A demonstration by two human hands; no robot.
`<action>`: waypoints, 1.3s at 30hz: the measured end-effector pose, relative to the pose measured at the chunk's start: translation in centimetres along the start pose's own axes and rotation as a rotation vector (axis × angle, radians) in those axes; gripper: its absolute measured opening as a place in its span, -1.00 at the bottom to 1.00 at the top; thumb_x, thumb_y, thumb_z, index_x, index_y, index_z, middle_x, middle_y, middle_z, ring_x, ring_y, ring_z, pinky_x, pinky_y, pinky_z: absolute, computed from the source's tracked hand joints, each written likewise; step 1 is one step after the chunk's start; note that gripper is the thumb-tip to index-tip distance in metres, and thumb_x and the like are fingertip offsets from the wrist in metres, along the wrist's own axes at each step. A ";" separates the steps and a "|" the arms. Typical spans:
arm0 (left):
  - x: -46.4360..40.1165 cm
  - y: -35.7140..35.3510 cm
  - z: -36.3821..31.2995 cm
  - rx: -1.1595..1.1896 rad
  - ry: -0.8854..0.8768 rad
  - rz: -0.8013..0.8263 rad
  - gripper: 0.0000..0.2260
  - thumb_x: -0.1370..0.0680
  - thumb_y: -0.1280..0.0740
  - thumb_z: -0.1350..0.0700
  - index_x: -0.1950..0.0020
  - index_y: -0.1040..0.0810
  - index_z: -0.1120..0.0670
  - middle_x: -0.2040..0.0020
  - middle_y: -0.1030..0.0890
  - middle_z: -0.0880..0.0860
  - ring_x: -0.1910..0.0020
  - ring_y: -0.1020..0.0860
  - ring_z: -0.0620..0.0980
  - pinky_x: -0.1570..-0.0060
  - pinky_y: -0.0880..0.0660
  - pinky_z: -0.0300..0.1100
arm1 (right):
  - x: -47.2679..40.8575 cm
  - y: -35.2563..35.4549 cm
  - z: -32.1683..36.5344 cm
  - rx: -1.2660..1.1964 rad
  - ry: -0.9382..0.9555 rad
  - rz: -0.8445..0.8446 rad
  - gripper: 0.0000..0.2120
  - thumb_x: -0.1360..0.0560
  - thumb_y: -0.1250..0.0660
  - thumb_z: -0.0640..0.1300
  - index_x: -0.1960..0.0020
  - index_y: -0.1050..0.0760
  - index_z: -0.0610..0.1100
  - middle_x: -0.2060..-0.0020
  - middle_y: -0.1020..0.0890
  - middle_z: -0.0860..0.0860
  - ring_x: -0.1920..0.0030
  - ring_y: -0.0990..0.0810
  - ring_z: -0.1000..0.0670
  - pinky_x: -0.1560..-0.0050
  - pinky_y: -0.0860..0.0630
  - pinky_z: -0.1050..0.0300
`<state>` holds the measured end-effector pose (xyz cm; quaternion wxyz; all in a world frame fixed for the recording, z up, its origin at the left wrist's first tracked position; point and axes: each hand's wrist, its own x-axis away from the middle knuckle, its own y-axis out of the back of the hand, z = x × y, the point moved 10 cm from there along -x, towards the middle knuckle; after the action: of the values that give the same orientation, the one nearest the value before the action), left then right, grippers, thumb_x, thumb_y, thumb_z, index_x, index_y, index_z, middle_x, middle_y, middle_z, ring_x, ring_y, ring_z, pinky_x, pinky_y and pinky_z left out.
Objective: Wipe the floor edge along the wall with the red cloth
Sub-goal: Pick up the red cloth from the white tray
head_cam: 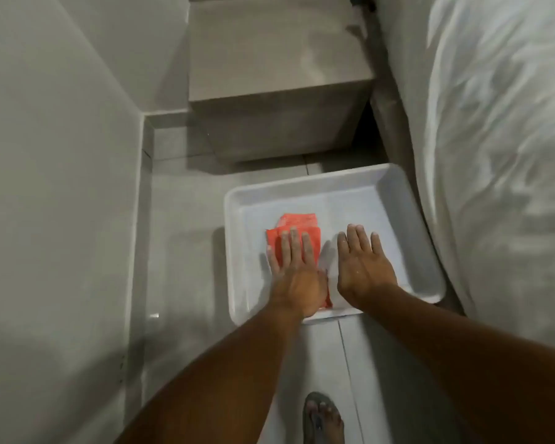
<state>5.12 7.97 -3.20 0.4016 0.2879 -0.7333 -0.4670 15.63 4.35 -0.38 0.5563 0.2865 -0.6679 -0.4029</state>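
The red cloth (297,233) lies folded inside a white tray (430,251) that sits on the tiled floor (186,283). The left hand (293,270) presses flat on the cloth, fingers stretched out, its grip apart and not closed around it. The right hand (362,267) rests just beside it on the bare tray bottom, also spread flat. The wall (55,187) runs along the left, a bed (494,155) along the right, and a grey cabinet (279,91) stands beyond the tray. A sandalled foot (322,418) shows below.

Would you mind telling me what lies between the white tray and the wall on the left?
In the head view, only bare grey floor and the skirting lie between the tray and the wall.
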 end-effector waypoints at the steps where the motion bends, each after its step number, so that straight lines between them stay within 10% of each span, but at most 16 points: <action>1: -0.6 -0.6 0.1 0.003 0.022 -0.008 -0.25 -0.65 0.01 -0.31 -0.63 0.27 0.06 -0.67 0.19 0.17 -0.63 0.22 0.25 -0.55 0.21 0.35 | -0.5 -0.7 -0.4 0.021 -0.006 0.009 -0.32 -0.69 0.14 0.08 -0.67 0.27 -0.22 -0.68 0.22 -0.25 -0.68 0.28 -0.25 -0.61 0.33 -0.18; 18: -1.1 0.4 1.3 0.134 0.049 -0.044 -0.15 -0.62 -0.29 -0.21 -0.63 0.25 -0.01 -0.67 0.25 0.11 -0.62 0.30 0.21 -0.62 0.12 0.22 | 0.4 -0.4 3.6 -0.001 0.050 0.043 -0.25 -0.70 0.03 0.16 -0.67 0.28 -0.21 -0.68 0.20 -0.23 -0.68 0.27 -0.25 -0.63 0.28 -0.20; 23: 6.5 5.7 3.0 0.283 0.067 -0.112 -0.19 -0.64 -0.32 -0.01 -0.64 0.24 -0.04 -0.67 0.26 0.05 -0.62 0.32 0.14 -0.62 0.16 0.18 | 6.4 2.0 7.5 0.028 0.051 0.038 -0.12 -0.66 -0.04 0.30 -0.66 0.31 -0.21 -0.68 0.22 -0.24 -0.67 0.29 -0.26 -0.63 0.28 -0.21; 28: 17.8 8.3 7.3 0.305 0.065 -0.098 -0.24 -0.64 -0.29 0.15 -0.65 0.17 0.02 -0.68 0.22 0.10 -0.63 0.29 0.14 -0.63 0.12 0.17 | 15.2 2.2 13.1 -0.020 0.099 -0.002 -0.34 -0.68 0.07 -0.06 -0.66 0.28 -0.23 -0.67 0.23 -0.25 -0.68 0.29 -0.24 -0.59 0.35 -0.15; 39: 40.1 1.4 19.9 0.301 0.268 -0.007 -0.32 -0.63 -0.20 0.23 -0.65 0.06 -0.09 -0.69 0.08 0.09 -0.66 0.16 0.17 -0.62 0.03 0.18 | 30.5 -9.4 28.5 -0.009 0.234 0.215 -0.36 -0.69 0.06 -0.03 -0.67 0.17 -0.25 -0.68 0.12 -0.27 -0.69 0.18 -0.27 -0.67 0.21 -0.20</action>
<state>-32.58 -14.44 6.08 0.4464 0.4070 -0.7337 -0.3111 -19.40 -19.58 5.56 0.6714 0.2559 -0.6236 -0.3080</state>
